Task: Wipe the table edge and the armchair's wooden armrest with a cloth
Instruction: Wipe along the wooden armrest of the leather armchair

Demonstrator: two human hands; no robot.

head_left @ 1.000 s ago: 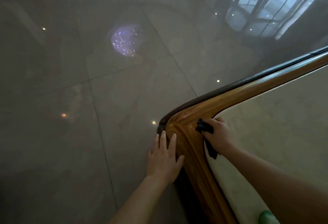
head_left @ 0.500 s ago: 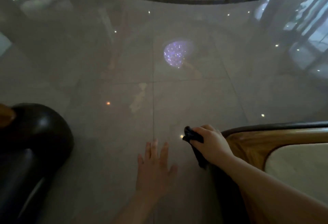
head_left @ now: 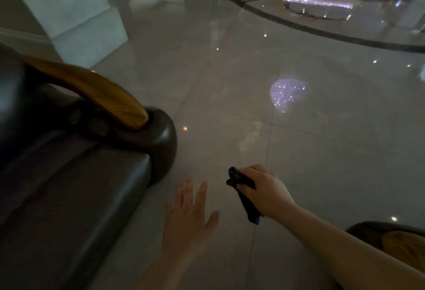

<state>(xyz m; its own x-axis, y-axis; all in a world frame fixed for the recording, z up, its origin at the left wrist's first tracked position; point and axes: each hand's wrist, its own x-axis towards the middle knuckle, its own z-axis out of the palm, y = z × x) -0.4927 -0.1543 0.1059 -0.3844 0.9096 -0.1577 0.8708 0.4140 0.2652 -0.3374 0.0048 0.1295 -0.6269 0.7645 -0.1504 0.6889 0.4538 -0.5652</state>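
A dark armchair (head_left: 69, 186) fills the left side, with a curved wooden armrest (head_left: 99, 92) running along its top. My right hand (head_left: 264, 188) is shut on a dark cloth (head_left: 245, 195) and hovers over the floor, to the right of the chair and apart from it. My left hand (head_left: 188, 218) is open with fingers spread, low in the middle, holding nothing. Only the wooden corner of the table edge (head_left: 400, 241) shows at the bottom right, behind my right forearm.
A glossy tiled floor (head_left: 299, 151) with light reflections lies between the armchair and the table. A pale pillar (head_left: 69, 6) stands at the back left. A dark curved inlay band (head_left: 322, 32) crosses the floor at the far right.
The view has swung left from the table corner to the armchair. My right hand with the cloth left the table edge and now hangs over the floor; my left hand came off the edge.
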